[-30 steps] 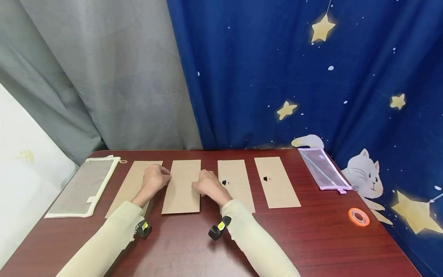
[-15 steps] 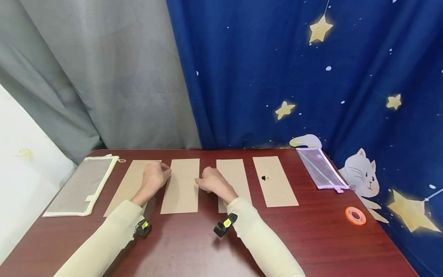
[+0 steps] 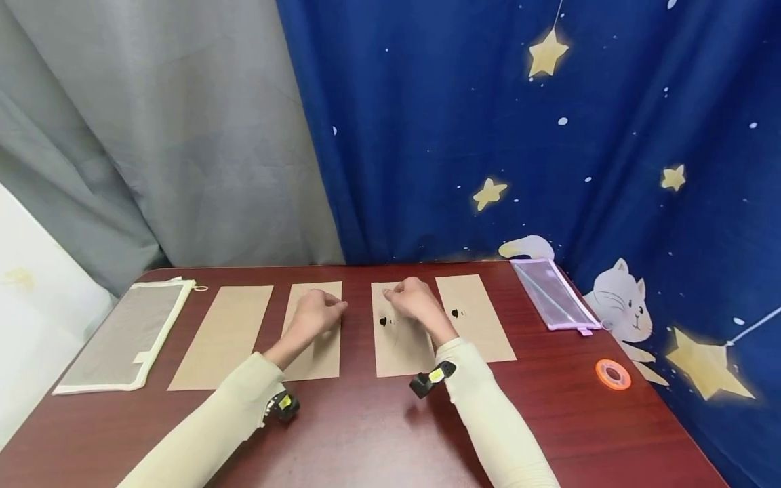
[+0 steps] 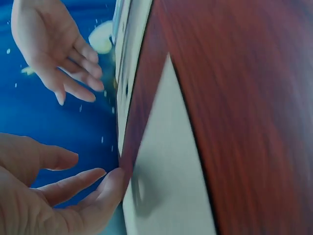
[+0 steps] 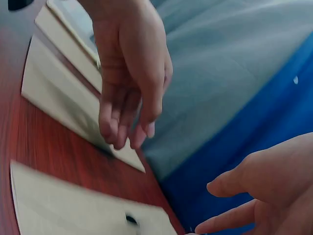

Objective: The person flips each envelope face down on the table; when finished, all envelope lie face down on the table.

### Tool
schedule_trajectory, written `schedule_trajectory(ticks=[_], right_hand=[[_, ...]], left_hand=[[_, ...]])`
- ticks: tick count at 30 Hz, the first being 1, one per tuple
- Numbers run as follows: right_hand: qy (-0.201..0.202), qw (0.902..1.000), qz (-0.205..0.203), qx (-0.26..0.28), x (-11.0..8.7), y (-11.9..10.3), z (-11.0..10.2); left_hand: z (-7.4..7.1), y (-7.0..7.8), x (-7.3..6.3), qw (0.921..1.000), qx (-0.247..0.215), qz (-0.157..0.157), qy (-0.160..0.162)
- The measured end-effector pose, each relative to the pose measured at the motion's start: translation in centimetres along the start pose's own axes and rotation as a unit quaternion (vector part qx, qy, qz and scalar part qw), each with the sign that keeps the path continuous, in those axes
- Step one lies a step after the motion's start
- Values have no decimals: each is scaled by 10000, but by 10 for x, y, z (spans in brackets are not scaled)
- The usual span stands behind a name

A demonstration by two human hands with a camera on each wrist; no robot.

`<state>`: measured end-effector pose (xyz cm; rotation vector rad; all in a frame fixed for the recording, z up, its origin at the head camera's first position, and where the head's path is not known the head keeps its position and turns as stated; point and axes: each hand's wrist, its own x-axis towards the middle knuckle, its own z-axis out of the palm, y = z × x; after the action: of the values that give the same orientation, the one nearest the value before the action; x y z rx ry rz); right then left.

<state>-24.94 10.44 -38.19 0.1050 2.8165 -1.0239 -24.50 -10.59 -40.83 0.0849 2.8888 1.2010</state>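
Observation:
My left hand (image 3: 314, 314) hovers above the second tan paper rectangle (image 3: 323, 356) from the left, its shadow falling on it. In the left wrist view the left fingers (image 4: 100, 205) are loosely bent with nothing between them. Over the third tan rectangle (image 3: 393, 356), which bears a small black print, is my right hand (image 3: 416, 299). Seen from the right wrist, the right hand (image 5: 274, 186) has its thumb and fingers apart and holds nothing. Plain and flat, the leftmost rectangle (image 3: 222, 339) lies left of the left hand; a printed one (image 3: 478, 325) lies at the right.
A cream-edged mesh zip pouch (image 3: 125, 335) lies on the table's left side. Toward the right edge are a purple mesh zip pouch (image 3: 552, 295) and an orange tape roll (image 3: 613, 374). Curtains (image 3: 427, 135) hang behind the dark red table (image 3: 354, 447).
Both hands have moved right. The right hand left the second rectangle's right edge for the third one; the left hand went from that rectangle's left edge to over it. The head view shifted slightly.

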Motion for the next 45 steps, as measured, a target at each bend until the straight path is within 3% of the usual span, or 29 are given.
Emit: schedule_trajectory(ticks=[3,6,10,16,21,24,27,30,38,42,45], right_hand=[[104,9999,71,39,3,17,-9],[124,9996,151,184,5,32,-16],[136,9985,270,446,6,47,-21],[276,9941,418,966,7,55,-18],[214,9841,542,1680,8,57,-14],[192,9809,640,1826,9,57,-14],[196,9793,717,1880,9,57,-15],[101,9769,710,2011,8,59,-16],[-34,9714,271,2360,5,60,-11],[114,9703,200,2410,4,60,-11],[199,9680,205,2493,3,63,-12]], left_hand=[[12,11,-2,9943,-910,-361,-420],[21,18,-2,9775,-1810,-775,-755],[26,23,-1,9569,-2521,-1101,-928],[28,22,2,9361,-3058,-1319,-1134],[28,19,4,9232,-3345,-1450,-1215],[28,20,5,9171,-3456,-1498,-1304],[29,22,6,9168,-3442,-1508,-1353],[30,25,6,9221,-3311,-1494,-1331],[32,23,8,9477,-2746,-1145,-1157],[28,23,9,9493,-2789,-1014,-1035],[28,22,9,9452,-2950,-1018,-953]])
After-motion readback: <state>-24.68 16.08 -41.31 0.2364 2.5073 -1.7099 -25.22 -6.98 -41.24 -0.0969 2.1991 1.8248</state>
